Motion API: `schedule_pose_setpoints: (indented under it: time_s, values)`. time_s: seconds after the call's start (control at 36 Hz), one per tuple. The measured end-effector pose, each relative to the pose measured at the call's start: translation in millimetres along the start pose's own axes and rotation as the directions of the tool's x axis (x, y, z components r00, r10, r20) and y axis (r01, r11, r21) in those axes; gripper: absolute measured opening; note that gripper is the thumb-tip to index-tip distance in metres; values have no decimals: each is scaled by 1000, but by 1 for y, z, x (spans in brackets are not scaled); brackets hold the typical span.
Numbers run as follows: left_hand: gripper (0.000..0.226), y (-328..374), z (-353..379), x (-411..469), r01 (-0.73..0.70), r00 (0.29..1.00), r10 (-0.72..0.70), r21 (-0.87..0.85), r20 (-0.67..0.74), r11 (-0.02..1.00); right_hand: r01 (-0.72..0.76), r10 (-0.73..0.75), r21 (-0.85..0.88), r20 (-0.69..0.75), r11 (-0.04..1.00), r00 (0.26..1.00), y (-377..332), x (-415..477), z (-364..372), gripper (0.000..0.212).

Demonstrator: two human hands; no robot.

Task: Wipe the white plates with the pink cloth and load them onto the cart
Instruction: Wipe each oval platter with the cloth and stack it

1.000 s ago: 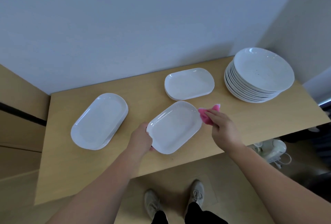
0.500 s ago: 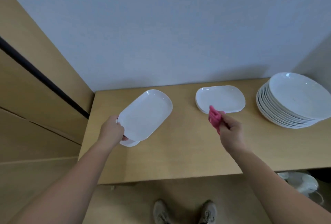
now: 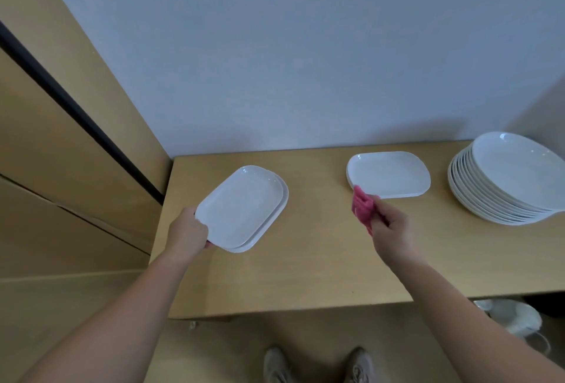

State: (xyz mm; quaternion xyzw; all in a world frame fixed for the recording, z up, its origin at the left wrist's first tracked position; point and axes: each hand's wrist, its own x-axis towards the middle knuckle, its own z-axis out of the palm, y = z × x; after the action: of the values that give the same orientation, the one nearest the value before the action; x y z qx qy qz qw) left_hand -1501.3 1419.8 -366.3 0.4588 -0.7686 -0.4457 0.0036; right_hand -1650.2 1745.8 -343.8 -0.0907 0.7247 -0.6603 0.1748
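Note:
My left hand [image 3: 187, 234] grips the near corner of a white rectangular plate [image 3: 240, 205]. That plate lies on or just above a second plate [image 3: 275, 214] at the left end of the wooden table [image 3: 305, 275]. My right hand [image 3: 393, 229] holds the bunched pink cloth [image 3: 362, 206] above the table's middle, in front of a small stack of white rectangular plates [image 3: 389, 174]. A tall stack of round white plates [image 3: 507, 180] stands at the far right. No cart is in view.
A grey wall runs behind the table. Wooden panels with a dark gap [image 3: 76, 113] stand close on the left. A white object [image 3: 516, 318] lies on the floor under the table's right end. My shoes [image 3: 318, 366] are by the front edge.
My left hand carried the rectangular plate from the table's middle leftward and lowered it over the plate at the left end. My right hand kept the cloth and lifted off the table.

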Motion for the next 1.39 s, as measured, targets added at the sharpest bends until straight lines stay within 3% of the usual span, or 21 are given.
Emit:
schedule_pose_setpoints:
  time_s: [0.39, 0.64, 0.89, 1.0, 1.06, 1.17, 1.28, 1.39]
  values:
    - [40, 2, 6, 8, 34, 999, -33, -40, 16, 999, -18, 17, -21, -43, 1000, 999, -8, -7, 1, 42]
    - [45, -6, 8, 16, -15, 1000, 17, 204, -6, 979, -18, 17, -30, -42, 999, 999, -8, -3, 2, 40]
    - [43, -11, 11, 17, -35, 999, 36, 245, -1, 969, -4, 4, -10, -34, 1000, 999, -10, -1, 2, 39]
    - [28, -6, 10, 18, -52, 995, 85, 471, -49, 881, 10, -9, 26, -30, 1000, 999, -10, 1, 3, 40]
    - [31, 5, 12, 20, -60, 986, 140, 583, -92, 810, 19, -19, 19, -27, 1000, 999, -9, 2, 1, 40]
    - [46, 44, 34, 19, -167, 967, 247, 589, -58, 791, 44, -42, 40, -48, 998, 998, -8, 3, -10, 42]
    - [41, 87, 84, 11, -350, 933, 346, 487, 101, 800, 65, -61, 56, -77, 996, 995, -4, 9, -32, 43]
    - [32, 128, 144, 6, -424, 906, 376, 442, 195, 790, 72, -63, 87, -110, 994, 992, 1, 19, -63, 44]
